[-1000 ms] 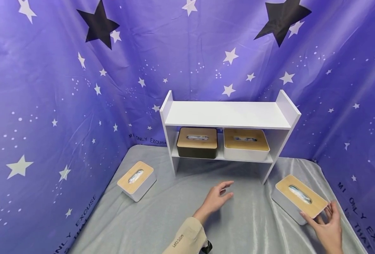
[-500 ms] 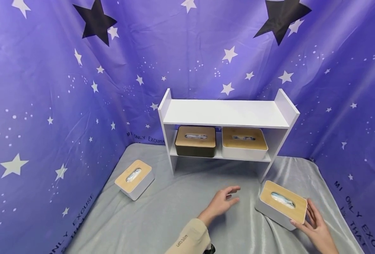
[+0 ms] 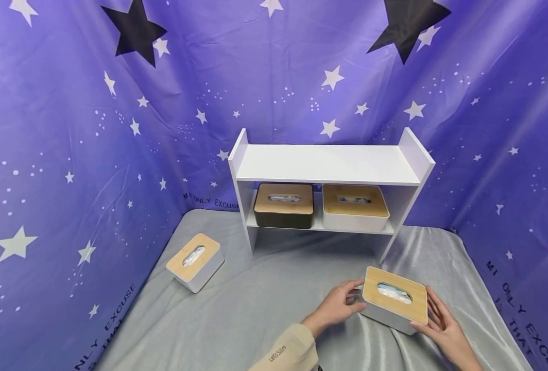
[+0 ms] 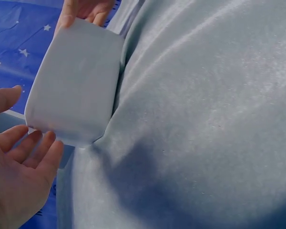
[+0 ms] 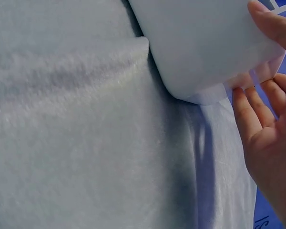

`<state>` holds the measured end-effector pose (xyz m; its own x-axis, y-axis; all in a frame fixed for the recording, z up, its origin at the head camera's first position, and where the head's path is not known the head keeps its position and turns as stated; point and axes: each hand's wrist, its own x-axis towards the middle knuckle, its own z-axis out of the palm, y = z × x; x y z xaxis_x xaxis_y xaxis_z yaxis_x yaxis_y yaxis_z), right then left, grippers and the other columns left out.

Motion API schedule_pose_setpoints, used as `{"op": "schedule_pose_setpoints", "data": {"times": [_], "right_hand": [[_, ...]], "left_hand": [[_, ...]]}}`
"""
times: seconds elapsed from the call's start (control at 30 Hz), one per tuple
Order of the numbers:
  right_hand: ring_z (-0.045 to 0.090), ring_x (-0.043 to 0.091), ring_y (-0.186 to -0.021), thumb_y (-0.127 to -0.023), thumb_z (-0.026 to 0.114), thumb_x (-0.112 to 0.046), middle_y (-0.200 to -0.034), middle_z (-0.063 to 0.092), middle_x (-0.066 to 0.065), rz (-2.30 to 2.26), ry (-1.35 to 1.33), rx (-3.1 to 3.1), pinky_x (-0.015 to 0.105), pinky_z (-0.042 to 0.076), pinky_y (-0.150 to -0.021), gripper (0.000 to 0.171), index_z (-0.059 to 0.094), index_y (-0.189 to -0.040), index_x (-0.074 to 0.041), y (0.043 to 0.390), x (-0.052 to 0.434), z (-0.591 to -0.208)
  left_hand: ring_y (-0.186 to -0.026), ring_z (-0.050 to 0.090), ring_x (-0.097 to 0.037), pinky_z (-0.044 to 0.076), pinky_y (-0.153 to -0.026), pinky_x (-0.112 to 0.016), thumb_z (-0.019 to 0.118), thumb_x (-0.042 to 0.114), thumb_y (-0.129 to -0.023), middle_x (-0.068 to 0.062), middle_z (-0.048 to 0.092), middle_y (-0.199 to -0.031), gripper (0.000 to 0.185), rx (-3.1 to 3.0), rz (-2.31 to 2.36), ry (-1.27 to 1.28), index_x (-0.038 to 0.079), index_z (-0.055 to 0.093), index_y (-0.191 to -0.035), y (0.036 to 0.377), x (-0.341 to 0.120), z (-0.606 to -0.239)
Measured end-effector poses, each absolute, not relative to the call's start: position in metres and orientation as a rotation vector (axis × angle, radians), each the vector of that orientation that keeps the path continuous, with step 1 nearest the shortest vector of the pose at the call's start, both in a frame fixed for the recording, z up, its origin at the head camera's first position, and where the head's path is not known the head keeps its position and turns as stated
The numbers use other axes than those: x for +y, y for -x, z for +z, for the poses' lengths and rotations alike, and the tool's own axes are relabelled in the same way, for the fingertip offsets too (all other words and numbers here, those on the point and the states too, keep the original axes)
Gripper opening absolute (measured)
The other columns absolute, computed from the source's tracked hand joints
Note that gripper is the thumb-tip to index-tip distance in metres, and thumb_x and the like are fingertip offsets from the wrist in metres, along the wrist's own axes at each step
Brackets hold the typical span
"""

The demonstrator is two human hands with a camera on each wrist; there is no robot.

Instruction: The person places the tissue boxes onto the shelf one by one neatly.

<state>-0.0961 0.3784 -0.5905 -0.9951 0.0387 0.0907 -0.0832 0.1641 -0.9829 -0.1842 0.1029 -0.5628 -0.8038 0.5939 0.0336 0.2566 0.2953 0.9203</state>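
Observation:
A white tissue box [image 3: 394,304] with a wooden lid lies on the grey cloth [image 3: 264,299] in front of the shelf. My left hand [image 3: 341,304] touches its left end with relaxed fingers. My right hand [image 3: 441,324] lies flat against its right end. In the left wrist view the box [image 4: 76,81] shows its pale side, with my left hand [image 4: 19,176] open at its near end. In the right wrist view the straight fingers of my right hand [image 5: 267,129] lie along the box [image 5: 205,43], thumb at its upper edge.
A white two-level shelf [image 3: 329,165] stands at the back; its top board is bare. A black box [image 3: 283,206] and a white box [image 3: 355,208], both wood-lidded, sit on the lower board. Another white tissue box [image 3: 194,261] lies at the left. Purple star cloth surrounds the table.
My right hand slid the box leftward and turned it towards the middle. My left hand moved right from the bare cloth and now touches the box's left end.

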Motion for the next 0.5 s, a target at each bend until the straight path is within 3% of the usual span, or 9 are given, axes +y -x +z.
{"op": "schedule_pose_setpoints", "data": {"times": [0.13,0.3,0.5], "right_hand": [[0.038,-0.032,-0.116,-0.089,0.068,0.005,-0.165,0.011,-0.015,1.986,0.019,-2.304,-0.004,0.043,-0.091,0.099,0.007,-0.162,-0.024,0.0958,0.3758,-0.5917],[0.042,-0.031,-0.112,-0.089,0.069,0.004,-0.166,0.013,-0.011,2.039,0.114,-2.248,-0.001,0.046,-0.089,0.097,0.008,-0.162,-0.016,0.0943,0.3729,-0.5949],[0.043,-0.031,-0.110,-0.091,0.069,0.001,-0.165,0.016,-0.014,2.058,0.175,-2.224,-0.001,0.048,-0.087,0.094,0.010,-0.162,-0.017,0.0907,0.3704,-0.5964]], "left_hand": [[-0.125,0.062,-0.014,0.054,-0.100,-0.021,0.072,0.012,-0.091,-0.008,0.055,-0.146,0.059,2.274,1.496,-0.757,0.008,0.050,-0.145,0.1826,0.1032,-0.5645],[-0.123,0.062,-0.011,0.055,-0.097,-0.017,0.075,0.012,-0.089,-0.007,0.056,-0.145,0.061,2.274,1.501,-0.746,0.010,0.051,-0.145,0.1821,0.1026,-0.5672],[-0.121,0.063,-0.010,0.056,-0.094,-0.017,0.077,0.011,-0.087,-0.005,0.056,-0.145,0.062,2.261,1.521,-0.722,0.013,0.052,-0.144,0.1819,0.1027,-0.5685]]}}
